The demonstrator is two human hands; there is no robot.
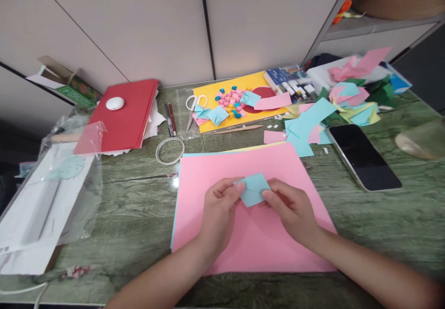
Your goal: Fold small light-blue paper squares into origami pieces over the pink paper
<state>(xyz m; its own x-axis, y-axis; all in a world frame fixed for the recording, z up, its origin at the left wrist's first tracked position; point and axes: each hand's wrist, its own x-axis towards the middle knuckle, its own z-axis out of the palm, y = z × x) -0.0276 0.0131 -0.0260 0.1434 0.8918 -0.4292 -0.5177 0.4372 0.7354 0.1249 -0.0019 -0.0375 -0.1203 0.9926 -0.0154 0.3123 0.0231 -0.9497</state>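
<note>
Between both hands is a small light-blue square of paper point(253, 189), held up over a stack of pink paper sheets point(274, 249). My left hand point(222, 207) pinches its left corner between thumb and fingers. On the right edge, my right hand point(290, 207) grips it the same way. A faint crease line runs across the square. Blue and yellow sheets peek out from under the pink top sheet. Behind the stack, folded light-blue paper pieces point(218, 115) lie on a yellow sheet point(205, 126).
White scissors point(196, 103), a roll of tape point(170, 151) and pens point(171, 119) are behind the stack. Paper scraps point(306, 126) and a phone point(364, 157) lie to the right. Red folders point(128, 114) and a plastic bag point(86, 198) are at left.
</note>
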